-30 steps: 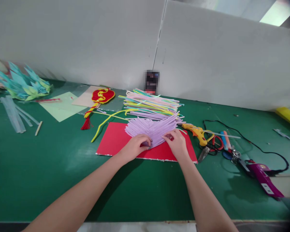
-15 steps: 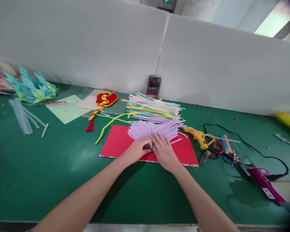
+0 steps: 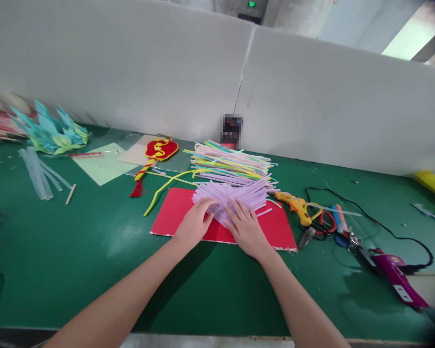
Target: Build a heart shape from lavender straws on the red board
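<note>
A chevron-shaped panel of lilac pipe cleaners lies on a red board, its strips meeting along a middle seam. My right hand rests flat on the panel's lower right part, fingers outstretched. At the lower left edge, my left hand touches the panel with bent fingers and its thumb held apart; I see nothing gripped in it. Just behind is a loose pile of pastel pipe cleaners. A bent yellow pipe cleaner reaches out leftward from it.
To the right lie a yellow glue gun, red-handled scissors, keys and a purple tool with a black cord. A red tasselled fan ornament, green paper and a turquoise paper piece are on the left.
My left hand has moved left, away from the right fingertips, uncovering more of the lilac panel's lower middle. My right hand stays flat in nearly the same place.
</note>
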The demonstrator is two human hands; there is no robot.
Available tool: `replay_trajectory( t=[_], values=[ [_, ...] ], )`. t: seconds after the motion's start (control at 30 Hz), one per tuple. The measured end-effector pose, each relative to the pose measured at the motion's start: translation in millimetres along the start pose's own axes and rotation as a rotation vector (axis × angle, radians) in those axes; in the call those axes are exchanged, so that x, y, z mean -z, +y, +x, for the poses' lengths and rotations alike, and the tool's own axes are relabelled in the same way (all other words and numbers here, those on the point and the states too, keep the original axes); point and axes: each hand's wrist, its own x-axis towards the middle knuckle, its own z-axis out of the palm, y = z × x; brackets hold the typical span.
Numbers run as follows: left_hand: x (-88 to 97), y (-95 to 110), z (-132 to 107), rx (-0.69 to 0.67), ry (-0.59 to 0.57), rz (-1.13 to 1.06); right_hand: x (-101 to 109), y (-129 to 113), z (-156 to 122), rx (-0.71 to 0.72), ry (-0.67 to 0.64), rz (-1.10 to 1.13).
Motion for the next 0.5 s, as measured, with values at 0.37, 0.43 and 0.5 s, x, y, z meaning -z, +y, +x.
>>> replay_trajectory(
  t=[0.37, 0.43, 0.5],
  values=[
    [10.1, -1, -40, -0.094, -0.199, 0.605, 0, -1, 0, 0.016, 0.020, -0.014],
    [14.9, -13, -31, -0.114, -0.177, 0.605, 0, -1, 0, 0.013, 0.021, -0.005],
    [20.6, -27, -22, -0.150, -0.157, 0.601, 0, -2, 0, 0.009, 0.020, 0.002]
  ],
)
